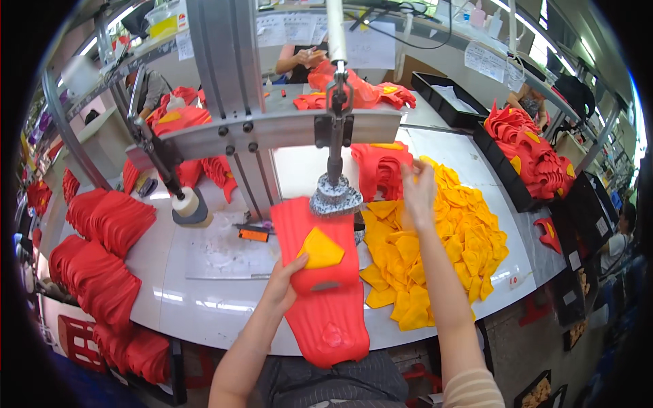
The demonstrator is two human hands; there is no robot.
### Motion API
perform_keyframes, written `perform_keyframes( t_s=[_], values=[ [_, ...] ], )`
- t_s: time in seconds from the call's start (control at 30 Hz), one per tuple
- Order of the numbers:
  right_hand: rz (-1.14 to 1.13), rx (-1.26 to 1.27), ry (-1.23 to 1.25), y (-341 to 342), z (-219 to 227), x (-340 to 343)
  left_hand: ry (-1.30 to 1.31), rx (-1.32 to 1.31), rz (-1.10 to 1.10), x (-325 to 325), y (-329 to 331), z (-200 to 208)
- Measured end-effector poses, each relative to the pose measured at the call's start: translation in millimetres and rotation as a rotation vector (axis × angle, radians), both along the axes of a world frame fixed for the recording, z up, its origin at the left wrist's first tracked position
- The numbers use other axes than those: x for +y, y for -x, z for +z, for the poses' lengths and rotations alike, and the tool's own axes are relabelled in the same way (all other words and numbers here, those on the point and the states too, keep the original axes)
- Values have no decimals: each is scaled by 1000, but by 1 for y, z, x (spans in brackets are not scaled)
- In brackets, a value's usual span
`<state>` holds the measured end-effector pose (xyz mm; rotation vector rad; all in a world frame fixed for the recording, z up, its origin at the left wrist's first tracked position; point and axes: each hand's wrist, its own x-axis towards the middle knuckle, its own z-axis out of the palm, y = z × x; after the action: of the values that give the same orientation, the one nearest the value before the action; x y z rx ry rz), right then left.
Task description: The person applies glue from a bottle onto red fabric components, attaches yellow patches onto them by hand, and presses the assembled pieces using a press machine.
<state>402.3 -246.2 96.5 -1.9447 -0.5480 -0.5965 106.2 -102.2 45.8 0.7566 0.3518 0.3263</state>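
Note:
My left hand (282, 285) grips the left edge of a red foam piece (292, 228), its thumb over a yellow patch (321, 250) lying on that piece. The red piece is held beneath a speckled pad (336, 196) on a vertical rod. Under its near end, more red ribbed foam (326, 319) reaches over the table's front edge toward my lap. My right hand (420, 194) is stretched out beside a stack of red pieces (382, 170), fingers apart and slightly blurred; whether they touch the stack is unclear. A large pile of yellow patches (435, 251) lies below that hand.
A metal frame (272, 132) carries the pad and a second dark pad (192, 209) at left. Red piles (98, 272) line the left side. Black trays (445, 102) and a crate (503, 163) of red pieces stand at right. Other people work across the table.

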Motion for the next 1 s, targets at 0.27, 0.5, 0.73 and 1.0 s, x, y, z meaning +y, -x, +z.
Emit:
perform_keyframes(
  t_s=[0.27, 0.5, 0.73, 1.0],
  values=[
    [647, 855, 48, 118, -47, -48, -372, -16, 24, -6, -65, 4],
    [459, 668, -33, 115, -33, 0, -1321, 185, 403, 38, -96, -17],
    [373, 567, 222, 116, -32, -10, -1137, 160, 360, 31, -100, -36],
    [274, 176, 405, 85, 21, -12, -1061, 178, 379, 32, -103, -45]
  ],
)
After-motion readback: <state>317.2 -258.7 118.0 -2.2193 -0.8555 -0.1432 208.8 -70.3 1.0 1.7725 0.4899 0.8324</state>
